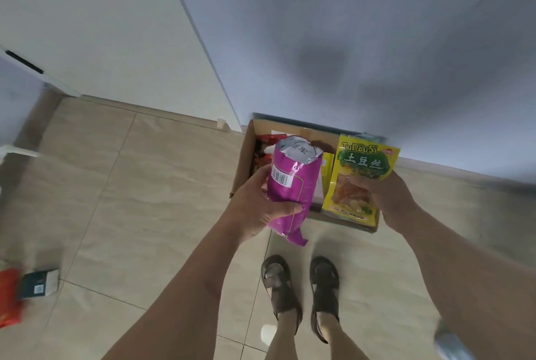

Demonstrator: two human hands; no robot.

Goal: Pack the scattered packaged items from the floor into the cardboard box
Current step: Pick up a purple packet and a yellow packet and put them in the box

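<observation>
Yellow packet (361,176), held in the right hand (385,194): "TuDouSi" above the characters "土豆丝". Purple packet (293,185), in the left hand (261,208): characters "亚军" on its silver top, barcode below; digits too small to read

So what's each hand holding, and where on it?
Left hand grips the purple bag around its lower middle. Right hand pinches the yellow packet at its right edge, mid-height.
</observation>
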